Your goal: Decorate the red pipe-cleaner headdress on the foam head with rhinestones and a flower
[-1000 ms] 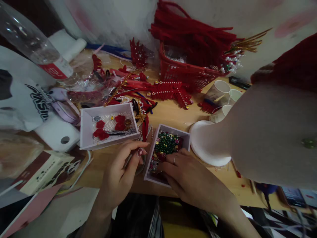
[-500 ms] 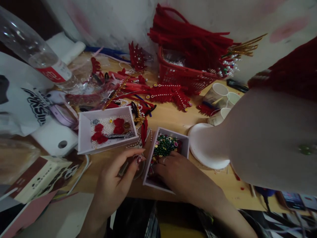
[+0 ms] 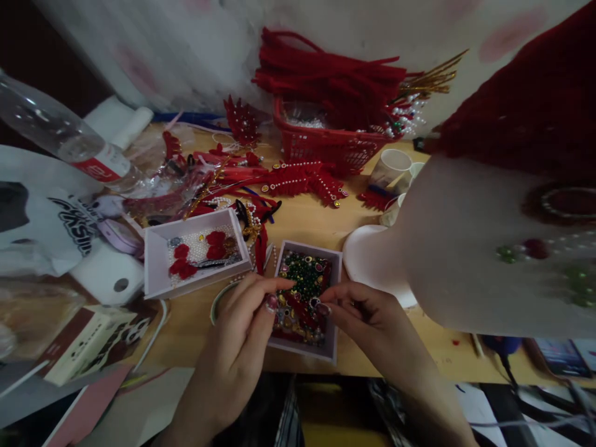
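Note:
A white box [image 3: 339, 267] holds green beads [image 3: 305, 276], red pieces and several gems in gold-coloured settings. Over its right side is my right hand [image 3: 372, 313], thumb and forefinger pinched on a small dark gem with a pale rim [image 3: 315, 303]. My left hand [image 3: 244, 329] hovers at the box's left edge, its thumb and forefinger apart and nothing visible between them. Partly behind that hand shows the rim of a small round dish [image 3: 215, 307]. To the left, a second white box [image 3: 161, 288] contains white pearl beads and red flower pieces [image 3: 182, 264].
A white mannequin head [image 3: 447, 248] with beaded ornaments stands at right on its base. Behind are paper cups [image 3: 395, 164], a red basket [image 3: 321, 146] of red fuzzy stems and a beaded red ornament [image 3: 305, 180]. A plastic bottle [image 3: 88, 146] leans at left.
My right hand has come up out of the beads and moved right, now pinching a gem. My left hand has moved right, to the box's edge. The camera view has shifted somewhat.

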The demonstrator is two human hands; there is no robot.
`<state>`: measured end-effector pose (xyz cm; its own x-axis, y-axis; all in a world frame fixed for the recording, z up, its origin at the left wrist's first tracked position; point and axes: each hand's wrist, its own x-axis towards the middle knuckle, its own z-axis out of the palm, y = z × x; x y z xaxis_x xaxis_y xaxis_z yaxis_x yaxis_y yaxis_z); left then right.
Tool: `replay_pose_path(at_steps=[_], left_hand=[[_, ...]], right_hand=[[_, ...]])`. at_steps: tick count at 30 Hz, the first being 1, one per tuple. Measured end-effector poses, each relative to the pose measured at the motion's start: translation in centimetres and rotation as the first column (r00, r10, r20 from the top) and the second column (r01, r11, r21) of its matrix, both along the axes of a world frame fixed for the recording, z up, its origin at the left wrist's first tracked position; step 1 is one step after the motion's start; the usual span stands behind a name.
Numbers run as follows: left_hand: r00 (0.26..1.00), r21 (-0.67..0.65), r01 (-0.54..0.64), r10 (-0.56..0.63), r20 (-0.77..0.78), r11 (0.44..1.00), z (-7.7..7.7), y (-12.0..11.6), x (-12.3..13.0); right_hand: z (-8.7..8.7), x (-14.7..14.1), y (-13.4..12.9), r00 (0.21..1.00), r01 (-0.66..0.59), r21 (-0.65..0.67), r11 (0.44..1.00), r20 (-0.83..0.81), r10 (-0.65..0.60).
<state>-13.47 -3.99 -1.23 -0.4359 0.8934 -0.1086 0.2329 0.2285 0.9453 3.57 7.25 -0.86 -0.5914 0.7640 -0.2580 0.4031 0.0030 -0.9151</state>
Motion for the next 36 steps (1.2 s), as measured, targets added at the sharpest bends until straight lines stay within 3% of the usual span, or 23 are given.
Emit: replay_pose_path(at_steps=[2,3,4,6,8,9,11,16,21,24,26,29,32,34,36], left_hand=[[0.960,-0.024,-0.092,0.095,0.265,0.995,0.1,0.4,1.5],[0.892,-0.025,-0.157,0.152,0.426,0.987,0.3,0.8,2.3],[0.780,-0.034,-0.238,0.212,0.588,0.971,0.5,1.3,3.0],[0.453,-0.148,-0.369,0.317,0.833,0.918,1.0,2.3,4.2],[0.131,-0.316,-0.358,0.382,0.915,0.879,1.5,3.2,4.8],[0.015,-0.373,-0.319,0.398,0.917,0.871,1.7,3.5,5.0],[-0.110,-0.408,-0.269,0.393,0.913,0.872,1.9,3.7,5.2],[-0.141,-0.354,-0.258,0.327,0.934,0.899,1.5,3.1,5.7],[-0.186,-0.305,-0.175,0.273,0.944,0.936,1.0,2.5,5.7],[-0.210,-0.368,-0.243,0.321,0.923,0.898,0.8,1.3,4.4],[-0.204,-0.338,-0.311,0.285,0.937,0.888,0.5,-0.1,3.2],[-0.165,-0.220,-0.376,0.168,0.972,0.900,-0.3,-2.4,1.6],[-0.125,-0.186,-0.379,0.149,0.981,0.907,-1.3,-3.6,1.0],[-0.105,-0.163,-0.365,0.133,0.986,0.917,-2.1,-3.8,1.1],[-0.090,-0.097,-0.331,0.071,0.993,0.938,-3.1,-3.7,1.0]], right_hand=[[0.2,0.0,-0.3,0.999,-0.004,-0.072,0.997,-0.037,0.001],[0.4,0.0,-0.5,0.998,-0.016,-0.096,0.995,-0.055,0.011],[0.5,-0.1,-0.7,0.997,-0.037,-0.098,0.994,-0.067,0.030],[1.0,-0.3,-1.2,0.993,-0.108,-0.022,0.994,-0.053,0.107],[1.3,-0.4,-1.6,0.982,-0.190,0.125,0.974,0.012,0.190],[1.5,-0.3,-1.7,0.976,-0.217,0.204,0.955,0.042,0.213],[1.9,0.1,-1.9,0.975,-0.223,0.323,0.920,0.059,0.215],[2.9,1.2,-2.4,0.983,-0.136,0.485,0.864,-0.040,0.178],[3.1,0.9,-3.3,0.922,-0.296,0.650,0.700,0.002,0.388],[2.7,1.2,-2.8,0.941,-0.240,0.666,0.706,-0.018,0.337],[2.3,1.0,-1.8,0.964,-0.207,0.692,0.691,0.022,0.267],[1.1,-0.8,-0.1,0.912,-0.403,0.703,0.587,0.257,0.319],[-0.2,-3.4,0.8,0.763,-0.645,0.602,0.472,0.542,0.351],[-0.8,-4.5,1.0,0.682,-0.723,0.536,0.435,0.653,0.330],[-1.0,-4.7,1.0,0.649,-0.749,0.506,0.429,0.692,0.316]])
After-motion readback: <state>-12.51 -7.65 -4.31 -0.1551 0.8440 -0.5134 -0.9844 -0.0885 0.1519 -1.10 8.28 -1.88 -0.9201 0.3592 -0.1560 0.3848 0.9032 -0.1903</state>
